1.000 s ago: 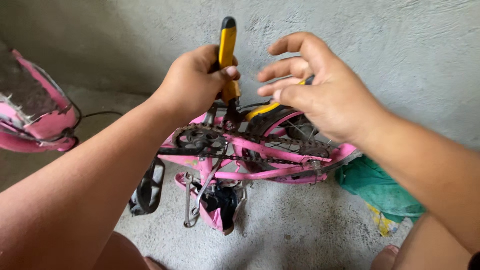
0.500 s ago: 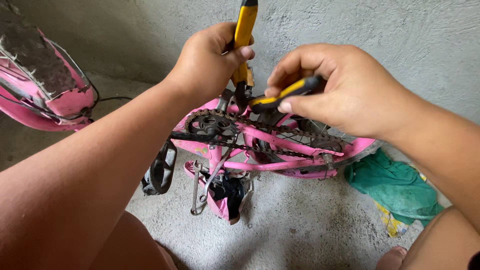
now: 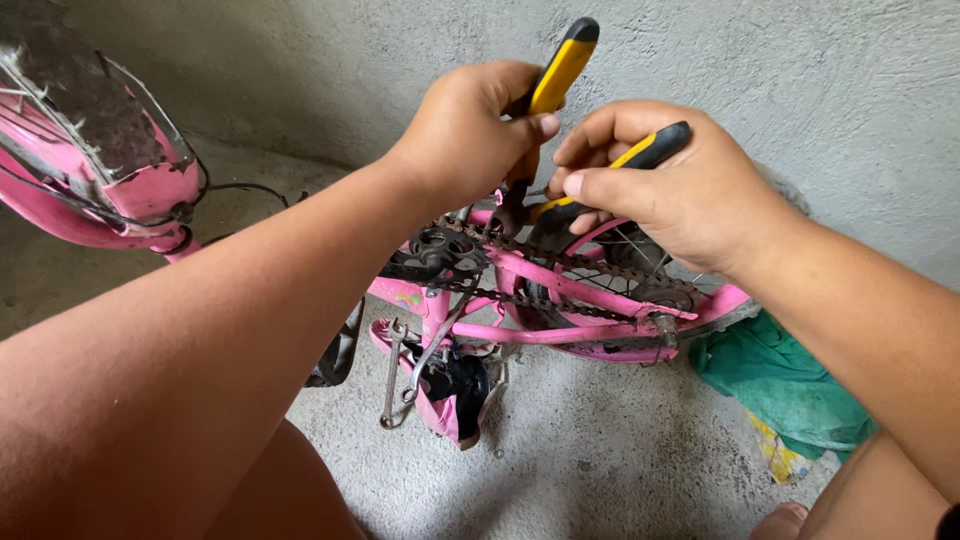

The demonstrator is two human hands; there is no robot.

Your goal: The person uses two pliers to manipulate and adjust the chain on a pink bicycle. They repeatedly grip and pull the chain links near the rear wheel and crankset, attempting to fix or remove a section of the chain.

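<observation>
My left hand [image 3: 470, 135] clenches one yellow-black plier handle [image 3: 560, 70], right hand [image 3: 680, 190] grips the other [image 3: 650, 150]; jaws down at the chain [image 3: 560, 262] of the upturned pink bike [image 3: 560, 300], green rag [image 3: 780, 385] nearby.

Both hands [image 3: 470, 130] [image 3: 670, 185] grip yellow-handled pliers [image 3: 555, 85] [image 3: 640, 160] over pink bicycle's chain [image 3: 560, 262]

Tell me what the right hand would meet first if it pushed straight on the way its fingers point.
Probably the left hand: the right hand points leftward at it, thumbs nearly touching, though depth is unclear.
</observation>
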